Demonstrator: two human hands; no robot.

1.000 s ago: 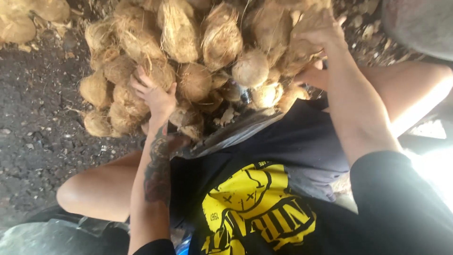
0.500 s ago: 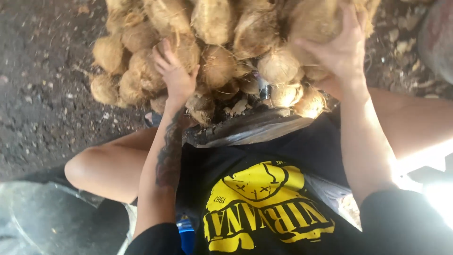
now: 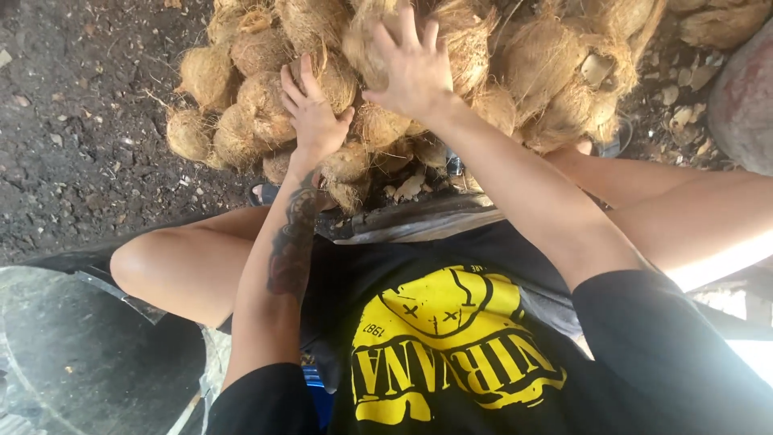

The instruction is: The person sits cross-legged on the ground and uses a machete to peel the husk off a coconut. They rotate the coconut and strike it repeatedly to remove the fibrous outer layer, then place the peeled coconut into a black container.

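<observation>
A heap of brown, fibrous coconuts [image 3: 564,72] lies on the dark ground in front of me. My left hand [image 3: 312,117] rests with spread fingers on a coconut [image 3: 262,109] near the heap's left side. My right hand [image 3: 412,68] lies flat, fingers apart, over a larger husked coconut [image 3: 366,40] at the heap's top middle. Neither hand has lifted anything. I sit with my knees apart, a black shirt with a yellow print below.
Dark gravelly ground [image 3: 72,121] stretches to the left of the heap. A round grey metal basin [image 3: 72,362] stands at the bottom left by my knee. A dark rounded object [image 3: 745,97] sits at the right edge. Husk scraps [image 3: 411,187] lie near my feet.
My right hand has moved from the heap's right side leftward to the top middle coconut. My left hand stayed on the heap's left part. The view shifted slightly.
</observation>
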